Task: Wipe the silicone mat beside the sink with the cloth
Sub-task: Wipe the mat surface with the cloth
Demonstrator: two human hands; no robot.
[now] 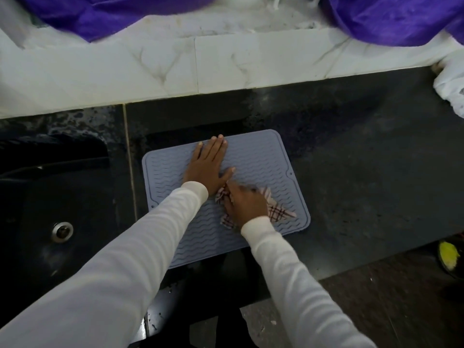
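Head view: I note a rectangular silicone mat [253, 156], pale blue-grey, rounded corners, raised rim and rows of wavy ridges, lying flat on a speckled black stone counter [351, 172]. It sits just right of a black sink [50, 197] with a round metal drain [62, 230]. The mat's near edge reaches the counter's front edge. No writing or brand that I can read on any surface.

Left hand [207, 167] lies flat on the far-left part of the mat, fingers straight and together, thumb spread, palm pressing down. Right hand [244, 203] is blurred; its fingers look curled over a crumpled cloth [277, 210], pale with a dark red check, bunched against the mat's middle-right area. Both arms wear ribbed white sleeves [140, 247].

Behind the counter runs a white veined marble ledge [175, 66] with purple fabric [391, 18] draped above.
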